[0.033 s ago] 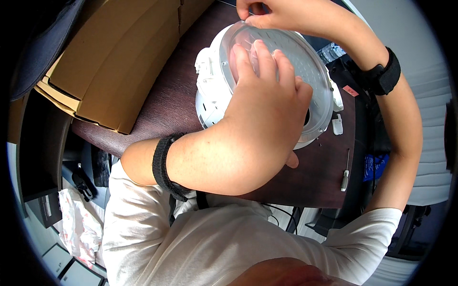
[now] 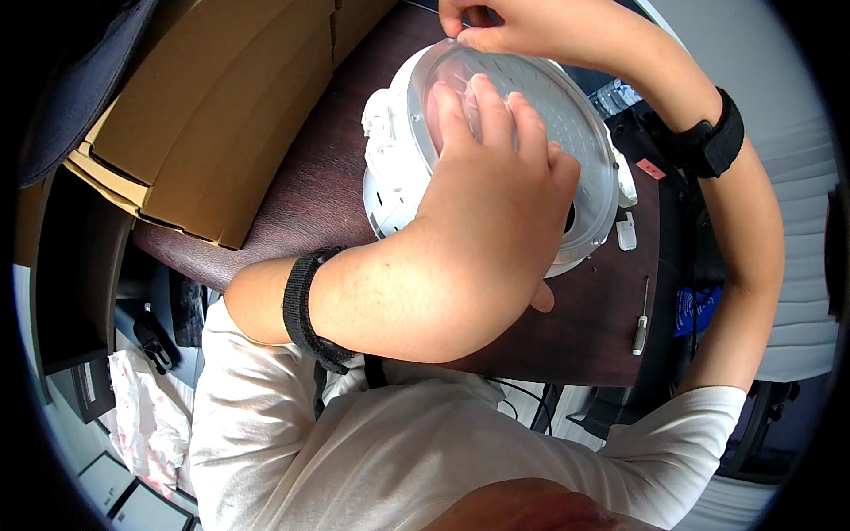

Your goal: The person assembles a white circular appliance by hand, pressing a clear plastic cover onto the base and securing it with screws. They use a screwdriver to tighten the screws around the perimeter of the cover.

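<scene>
A round white appliance [image 2: 390, 164] stands on the table with a clear round cover [image 2: 567, 106] over its top. My left hand [image 2: 509, 177] lies across the cover, fingers spread and pressed on the clear surface. At the cover's far rim my right hand [image 2: 482, 26] has its thumb and fingertips pinched together. What they hold, if anything, is hidden or too small to name. Several small screws sit around the rim. To the right of the appliance lies a small white plastic part [image 2: 626, 232], and nearer to me rests a screwdriver [image 2: 640, 332].
A large cardboard box [image 2: 212, 115] takes up the left side of the dark brown table [image 2: 310, 195]. A black device [image 2: 633, 146] and a clear plastic bottle [image 2: 615, 96] are beyond the appliance on the right. A blue packet [image 2: 695, 310] lies beside the table's right edge.
</scene>
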`<move>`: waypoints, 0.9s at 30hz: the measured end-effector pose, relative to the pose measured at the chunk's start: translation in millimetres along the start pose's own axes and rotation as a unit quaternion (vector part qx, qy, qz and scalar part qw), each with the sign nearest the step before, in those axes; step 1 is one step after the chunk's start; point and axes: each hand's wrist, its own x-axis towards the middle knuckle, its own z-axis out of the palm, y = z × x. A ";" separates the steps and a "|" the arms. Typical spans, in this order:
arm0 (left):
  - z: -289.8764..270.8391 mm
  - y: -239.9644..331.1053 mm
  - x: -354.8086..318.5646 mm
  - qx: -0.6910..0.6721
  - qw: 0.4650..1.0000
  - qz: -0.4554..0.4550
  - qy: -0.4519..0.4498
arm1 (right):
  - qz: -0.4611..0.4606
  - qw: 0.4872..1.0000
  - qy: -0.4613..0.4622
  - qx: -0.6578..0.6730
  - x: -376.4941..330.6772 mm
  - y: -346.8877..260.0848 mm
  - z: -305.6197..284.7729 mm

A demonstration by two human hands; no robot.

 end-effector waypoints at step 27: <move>-0.3 1.5 -1.6 0.027 1.000 0.004 0.002 | 0.137 0.990 0.002 0.031 -32.3 -23.3 -16.2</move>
